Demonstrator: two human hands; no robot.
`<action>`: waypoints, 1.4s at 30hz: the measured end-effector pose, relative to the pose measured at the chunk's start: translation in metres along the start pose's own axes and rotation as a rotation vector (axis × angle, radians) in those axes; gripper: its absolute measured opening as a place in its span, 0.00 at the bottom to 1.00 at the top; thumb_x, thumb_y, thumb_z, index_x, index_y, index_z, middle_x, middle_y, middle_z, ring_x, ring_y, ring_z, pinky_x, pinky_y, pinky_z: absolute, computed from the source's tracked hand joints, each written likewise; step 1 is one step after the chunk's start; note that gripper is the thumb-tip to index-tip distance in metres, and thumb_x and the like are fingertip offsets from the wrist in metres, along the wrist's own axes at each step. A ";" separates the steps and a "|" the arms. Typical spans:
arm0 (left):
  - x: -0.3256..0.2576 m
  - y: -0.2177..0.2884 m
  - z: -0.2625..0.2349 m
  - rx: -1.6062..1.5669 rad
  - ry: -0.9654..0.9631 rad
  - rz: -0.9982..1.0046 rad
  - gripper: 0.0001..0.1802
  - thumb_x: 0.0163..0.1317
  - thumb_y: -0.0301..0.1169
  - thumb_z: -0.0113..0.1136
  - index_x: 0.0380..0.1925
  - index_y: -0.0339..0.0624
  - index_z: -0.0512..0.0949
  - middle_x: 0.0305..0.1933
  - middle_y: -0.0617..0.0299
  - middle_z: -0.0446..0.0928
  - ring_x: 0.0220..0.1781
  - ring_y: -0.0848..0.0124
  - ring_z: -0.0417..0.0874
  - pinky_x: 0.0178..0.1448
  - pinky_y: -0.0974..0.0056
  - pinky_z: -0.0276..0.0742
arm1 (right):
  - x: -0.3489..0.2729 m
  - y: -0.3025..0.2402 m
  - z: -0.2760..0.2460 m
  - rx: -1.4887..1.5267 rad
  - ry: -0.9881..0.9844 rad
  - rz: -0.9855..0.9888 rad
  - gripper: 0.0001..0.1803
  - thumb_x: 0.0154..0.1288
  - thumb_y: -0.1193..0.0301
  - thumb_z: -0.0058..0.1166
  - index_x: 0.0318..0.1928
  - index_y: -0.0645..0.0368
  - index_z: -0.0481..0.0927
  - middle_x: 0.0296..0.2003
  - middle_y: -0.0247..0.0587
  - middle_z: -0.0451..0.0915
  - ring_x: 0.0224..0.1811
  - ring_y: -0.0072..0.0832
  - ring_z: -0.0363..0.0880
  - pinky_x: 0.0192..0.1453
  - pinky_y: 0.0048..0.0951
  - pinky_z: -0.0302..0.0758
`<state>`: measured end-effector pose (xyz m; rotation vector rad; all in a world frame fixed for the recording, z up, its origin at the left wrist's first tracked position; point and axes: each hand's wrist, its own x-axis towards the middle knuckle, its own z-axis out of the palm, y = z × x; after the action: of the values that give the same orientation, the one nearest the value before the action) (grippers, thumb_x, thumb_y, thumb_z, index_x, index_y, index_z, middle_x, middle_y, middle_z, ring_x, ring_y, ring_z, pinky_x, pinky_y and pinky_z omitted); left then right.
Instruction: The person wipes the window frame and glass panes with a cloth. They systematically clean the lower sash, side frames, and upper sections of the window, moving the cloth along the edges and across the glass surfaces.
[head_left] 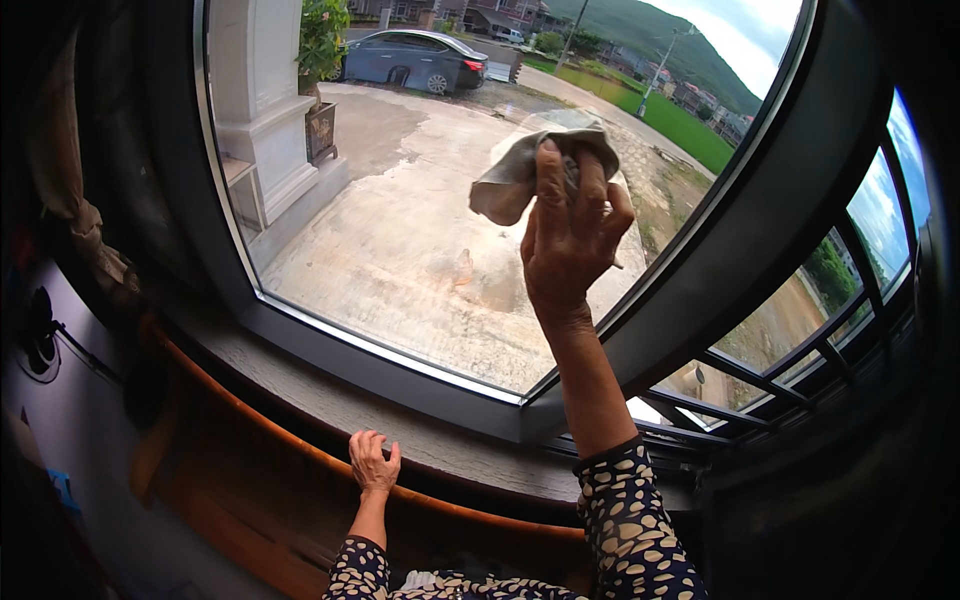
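My right hand (575,225) is raised high against the window glass (400,240), pressing a crumpled grey cloth (508,180) to the pane. Its fingers are bent over the cloth, and part of the cloth hangs out to the left of them. Lower down, my left hand (372,463) is beside the rounded wooden edge (440,498) below the sill. Its fingers are loosely curled and a little apart, with nothing visible in them. Whether it touches the wood, I cannot tell.
A thick dark frame (380,360) surrounds the pane, above a grey stone sill (330,385). Dark window bars (770,385) stand at the right. A tied curtain (85,220) hangs at the left. Through the glass show a dark car (415,62) and a potted plant (322,45).
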<state>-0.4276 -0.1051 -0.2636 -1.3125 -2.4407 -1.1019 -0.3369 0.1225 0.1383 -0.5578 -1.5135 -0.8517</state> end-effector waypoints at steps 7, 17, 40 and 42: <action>0.002 -0.002 -0.003 -0.060 -0.031 0.087 0.14 0.44 0.34 0.70 0.30 0.40 0.79 0.44 0.54 0.75 0.54 0.53 0.72 0.58 0.50 0.70 | 0.006 -0.017 0.009 -0.018 -0.045 -0.100 0.24 0.54 0.74 0.62 0.53 0.41 0.82 0.51 0.36 0.78 0.46 0.36 0.68 0.51 0.33 0.73; 0.056 -0.022 -0.038 -0.192 -0.148 0.174 0.29 0.48 0.31 0.69 0.52 0.42 0.71 0.64 0.47 0.60 0.68 0.48 0.58 0.69 0.45 0.57 | 0.028 0.058 -0.028 -0.295 0.010 0.127 0.27 0.54 0.83 0.55 0.55 0.46 0.80 0.53 0.37 0.75 0.47 0.39 0.67 0.53 0.35 0.69; 0.355 0.153 -0.122 -0.094 0.403 0.720 0.71 0.40 0.76 0.59 0.75 0.50 0.38 0.77 0.42 0.26 0.78 0.44 0.25 0.72 0.32 0.25 | 0.093 0.089 -0.009 -0.394 0.131 -0.052 0.22 0.62 0.73 0.57 0.57 0.42 0.79 0.56 0.35 0.77 0.47 0.36 0.71 0.52 0.33 0.71; 0.357 0.150 -0.119 -0.069 0.420 0.723 0.72 0.39 0.78 0.57 0.75 0.50 0.37 0.77 0.42 0.26 0.78 0.44 0.24 0.71 0.32 0.24 | 0.103 0.095 -0.009 -0.383 0.205 0.025 0.22 0.63 0.74 0.54 0.57 0.43 0.80 0.55 0.36 0.77 0.48 0.36 0.71 0.55 0.34 0.68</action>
<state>-0.5496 0.1013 0.0633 -1.5888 -1.4548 -1.0991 -0.2719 0.1593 0.2569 -0.7417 -1.1598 -1.1537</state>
